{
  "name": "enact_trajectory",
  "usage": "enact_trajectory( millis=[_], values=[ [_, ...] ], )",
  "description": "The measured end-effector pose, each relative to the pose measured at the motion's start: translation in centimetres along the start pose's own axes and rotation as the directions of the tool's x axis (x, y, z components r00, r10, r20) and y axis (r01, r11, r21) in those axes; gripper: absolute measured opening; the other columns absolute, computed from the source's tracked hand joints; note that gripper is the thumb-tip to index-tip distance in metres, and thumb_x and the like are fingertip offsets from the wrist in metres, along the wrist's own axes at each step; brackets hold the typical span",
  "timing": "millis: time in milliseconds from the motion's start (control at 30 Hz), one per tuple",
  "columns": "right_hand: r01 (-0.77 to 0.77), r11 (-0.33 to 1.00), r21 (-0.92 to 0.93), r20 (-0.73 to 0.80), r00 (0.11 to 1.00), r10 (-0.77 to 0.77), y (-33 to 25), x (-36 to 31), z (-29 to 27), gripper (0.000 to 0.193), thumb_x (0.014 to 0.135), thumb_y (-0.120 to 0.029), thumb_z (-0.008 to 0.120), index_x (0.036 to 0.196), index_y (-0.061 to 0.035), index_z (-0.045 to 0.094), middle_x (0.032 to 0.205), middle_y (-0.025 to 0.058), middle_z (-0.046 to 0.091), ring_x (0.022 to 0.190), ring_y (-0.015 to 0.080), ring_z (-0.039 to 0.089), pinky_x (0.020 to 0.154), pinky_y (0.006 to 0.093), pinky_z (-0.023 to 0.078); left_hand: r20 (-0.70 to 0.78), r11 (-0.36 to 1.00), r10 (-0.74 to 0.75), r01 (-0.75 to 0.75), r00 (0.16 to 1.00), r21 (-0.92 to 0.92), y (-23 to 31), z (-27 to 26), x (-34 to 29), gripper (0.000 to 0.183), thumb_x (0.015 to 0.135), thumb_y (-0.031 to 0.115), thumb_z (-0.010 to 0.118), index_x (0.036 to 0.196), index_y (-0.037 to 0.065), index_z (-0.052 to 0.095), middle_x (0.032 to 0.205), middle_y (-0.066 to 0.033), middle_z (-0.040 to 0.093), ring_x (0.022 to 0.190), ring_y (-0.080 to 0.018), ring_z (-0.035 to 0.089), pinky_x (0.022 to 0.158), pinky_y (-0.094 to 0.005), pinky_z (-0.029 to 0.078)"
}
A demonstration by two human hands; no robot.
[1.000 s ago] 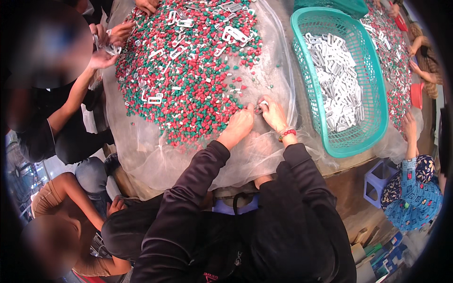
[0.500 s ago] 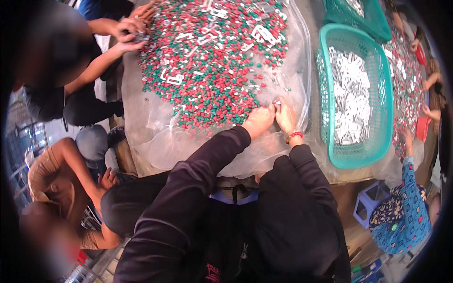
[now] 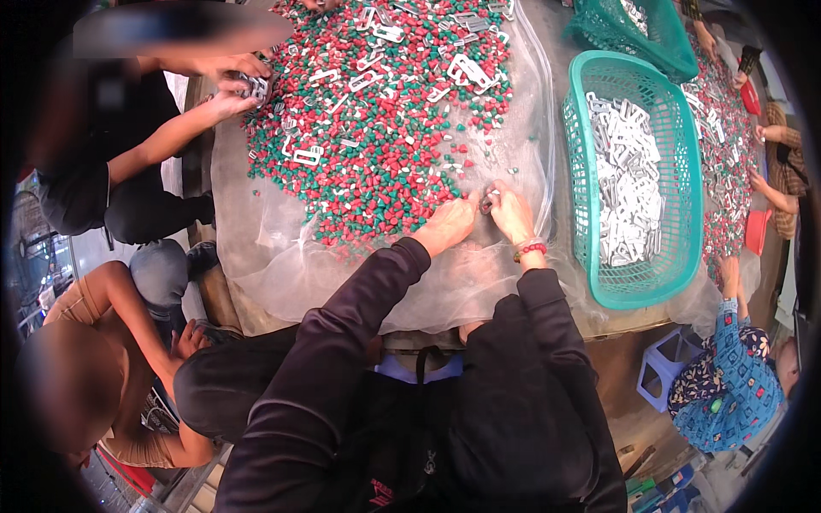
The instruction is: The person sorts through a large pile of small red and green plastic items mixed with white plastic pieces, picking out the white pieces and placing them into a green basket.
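Black sleeves [image 3: 342, 295], two of them, reach up from the lower edge to two bare hands over the near part of a see-through sheet [image 3: 274, 286]. One red bracelet [image 3: 530, 249] circles the right wrist. The right hand [image 3: 513, 215] pinches one small grey piece [image 3: 488, 200] between thumb and finger. The left hand [image 3: 450, 224] is just beside it, its fingers drawn together; whether they grip anything, I cannot tell. The small grey piece is just off the near right edge of a wide pile of pebbles [image 3: 368, 162] in red, green and white, far too many to count. A strip of sheet with a few stray pebbles gives the hands room on the right, up to the sheet's folded edge. Beyond that edge is one teal basket [image 3: 641, 292], partly filled with a heap of whitish metal buckles [image 3: 629, 184], overlapping too much to count. More buckles lie scattered over the pile. At right, near the table edge, is one purple stool [image 3: 658, 369]. Two co-workers sit at left; the one farther up holds a cluster of metal parts [image 3: 254, 88] in both hands. Farther off are a second teal basket [image 3: 671, 53] and two red containers [image 3: 756, 231].
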State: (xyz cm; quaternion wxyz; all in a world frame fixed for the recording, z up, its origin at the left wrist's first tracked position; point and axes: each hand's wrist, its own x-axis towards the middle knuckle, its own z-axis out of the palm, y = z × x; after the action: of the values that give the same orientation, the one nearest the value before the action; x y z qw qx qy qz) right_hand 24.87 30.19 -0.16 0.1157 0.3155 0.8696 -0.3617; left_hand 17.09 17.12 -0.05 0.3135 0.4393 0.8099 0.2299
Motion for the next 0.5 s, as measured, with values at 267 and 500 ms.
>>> enact_trajectory(
  millis=[267,500],
  values=[
    [-0.105,0.229,0.968,0.094,0.994,0.058,-6.6,-4.6,-8.5,0.007,0.086,-0.016,0.053,0.083,-0.0103,0.052,0.063,-0.0052,0.043,0.043,0.0039,0.029,0.043,0.0172,0.024,-0.224,0.563,-0.294,-0.021,0.929,-0.826,1.0,-7.9,-1.3,0.023,0.090,0.029,0.049,0.089,0.006,0.049,0.059,-0.0029,0.055,0.050,-0.0105,0.055,0.043,-0.0231,0.042],
    [-0.125,-0.198,0.972,0.095,0.983,-0.155,-6.3,-4.4,-6.7,0.010,0.083,-0.012,0.056,0.082,-0.0095,0.047,0.077,0.0024,0.047,0.059,0.0099,0.043,0.048,0.0199,0.032,-0.008,0.964,0.074,-0.074,0.997,-0.257,-2.8,-13.8,-0.8,0.041,0.080,0.043,0.059,0.076,0.002,0.054,0.059,-0.0093,0.055,0.059,-0.0181,0.060,0.050,-0.0344,0.046]
  ],
)
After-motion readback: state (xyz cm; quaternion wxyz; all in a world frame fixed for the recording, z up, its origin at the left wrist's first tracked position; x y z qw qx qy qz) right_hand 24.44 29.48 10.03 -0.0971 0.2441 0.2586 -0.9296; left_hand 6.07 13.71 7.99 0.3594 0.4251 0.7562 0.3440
